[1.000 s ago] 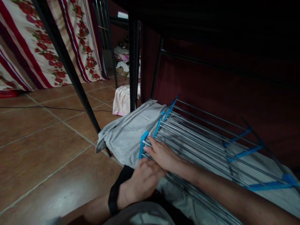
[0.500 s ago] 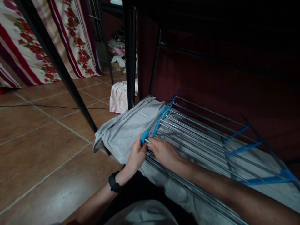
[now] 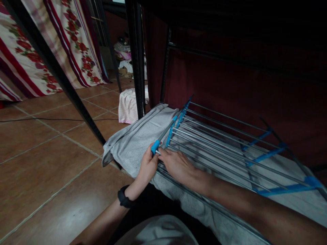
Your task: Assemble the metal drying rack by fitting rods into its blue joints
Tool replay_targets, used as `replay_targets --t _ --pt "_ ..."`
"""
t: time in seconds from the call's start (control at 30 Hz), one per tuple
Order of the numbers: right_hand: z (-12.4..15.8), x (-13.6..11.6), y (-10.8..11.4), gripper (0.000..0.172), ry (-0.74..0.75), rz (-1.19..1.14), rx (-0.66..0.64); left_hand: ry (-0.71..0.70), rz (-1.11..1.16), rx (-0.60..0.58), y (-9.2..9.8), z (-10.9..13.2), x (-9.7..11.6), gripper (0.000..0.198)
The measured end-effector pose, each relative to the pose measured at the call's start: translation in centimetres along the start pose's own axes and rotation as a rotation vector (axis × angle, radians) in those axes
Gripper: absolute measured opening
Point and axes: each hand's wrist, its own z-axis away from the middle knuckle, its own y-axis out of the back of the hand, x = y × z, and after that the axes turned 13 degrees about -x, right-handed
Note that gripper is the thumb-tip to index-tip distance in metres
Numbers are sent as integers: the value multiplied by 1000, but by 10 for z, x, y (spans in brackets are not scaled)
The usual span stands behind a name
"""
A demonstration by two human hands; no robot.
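Note:
A metal rack [image 3: 212,136] with thin parallel rods and blue plastic joints lies across a grey cloth [image 3: 138,136]. My left hand [image 3: 148,165] is closed around the blue corner piece [image 3: 155,146] at the rack's near left end. Just to its right, my right hand [image 3: 175,163] pinches the metal tube beside that corner, its fingertips touching or nearly touching my left fingers. From the blue corner a grey bar [image 3: 166,132] runs up to another blue joint. A black band sits on my left wrist.
Black metal posts [image 3: 136,61] rise at the left and centre. Beyond them are a flowered curtain [image 3: 74,41], a striped cloth [image 3: 127,105] and a dark cable [image 3: 51,118] on the tiled floor [image 3: 38,163]. Dark red fabric [image 3: 217,85] hangs behind the rack.
The view has shifted slightly. Both hands and the blue corner they hold have moved a little to the left in the picture, with the grips unchanged.

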Motion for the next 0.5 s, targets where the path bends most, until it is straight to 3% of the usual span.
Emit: replay_targets --t 0.23,0.5 --pt "-3 7 -1 37 106 -102 -12 -26 23 -3 -1 -1 -1 40" --pt "-2 8 5 32 90 -170 -34 -62 -66 0 2 -2 -11 38"
